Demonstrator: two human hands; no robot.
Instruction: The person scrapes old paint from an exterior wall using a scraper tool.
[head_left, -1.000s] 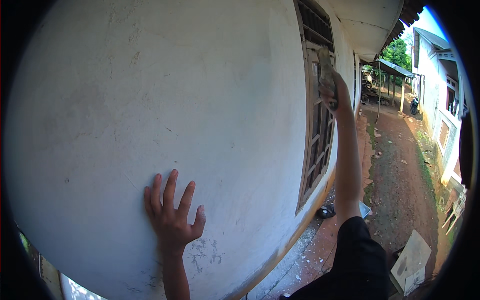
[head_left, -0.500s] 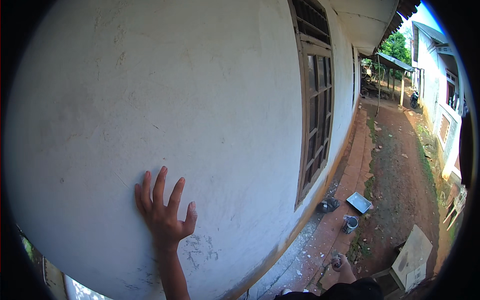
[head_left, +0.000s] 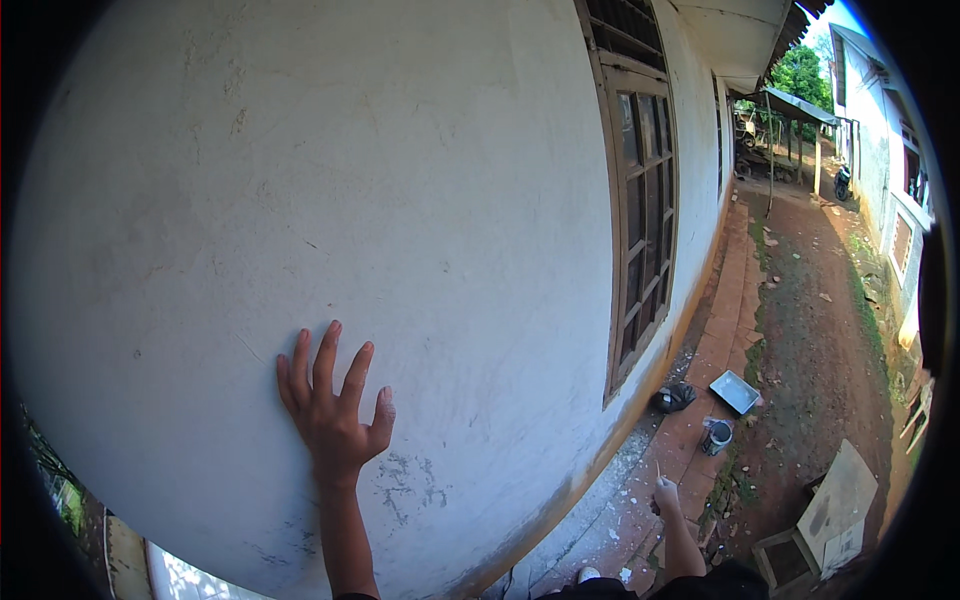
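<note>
My left hand lies spread against the white wall, fingers apart and nothing in it. Below its wrist the wall has dark, flaking patches. Low on the right, my right hand is closed above the tiled walkway, away from the wall. A thin, pale sliver shows at its fingertips and something dark sits under the palm; both are too small to name. Beyond that hand stand a small paint can, a pale blue paint tray and a black plastic bag.
A wooden-framed window is set in the wall to the right. White flakes litter the reddish walkway. Boards lie at the lower right beside the dirt path. A motorbike and another house stand farther off.
My right hand has lifted and reached slightly forward, showing more forearm. My left hand stays on the wall. The view has shifted slightly.
</note>
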